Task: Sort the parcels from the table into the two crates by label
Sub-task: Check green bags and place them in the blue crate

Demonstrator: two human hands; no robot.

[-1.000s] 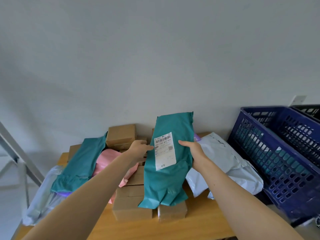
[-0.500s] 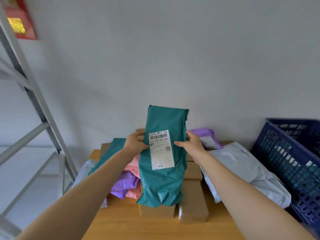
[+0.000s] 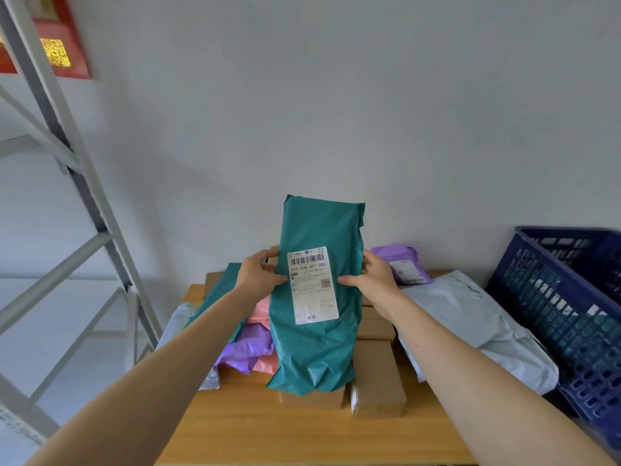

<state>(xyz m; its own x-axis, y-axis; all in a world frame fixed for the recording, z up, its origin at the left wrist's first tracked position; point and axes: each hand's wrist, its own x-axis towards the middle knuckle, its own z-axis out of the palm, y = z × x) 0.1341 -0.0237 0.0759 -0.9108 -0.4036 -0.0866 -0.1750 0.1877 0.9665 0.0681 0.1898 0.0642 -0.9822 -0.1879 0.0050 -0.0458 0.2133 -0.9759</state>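
I hold a teal plastic mailer (image 3: 317, 348) upright over the wooden table (image 3: 302, 438), its white label (image 3: 313, 284) facing me and reading 032-038-A07-005. My left hand (image 3: 257, 277) grips its left edge and my right hand (image 3: 374, 277) grips its right edge, thumbs on the front. Beneath it lies a heap of parcels: brown boxes (image 3: 378, 378), a purple mailer (image 3: 250, 348), a pink one (image 3: 260, 312), another teal one (image 3: 218, 297). A dark blue crate (image 3: 568, 317) stands at the right.
A large grey-white mailer (image 3: 470, 321) lies between the heap and the crate. A second purple parcel (image 3: 403, 264) sits by the wall. A grey metal ladder frame (image 3: 67, 203) stands at the left. The table's front strip is bare wood.
The teal mailer has been lifted higher and held more upright, label toward me. My view has swung left, so the ladder shows and the crate sits nearer the right edge.
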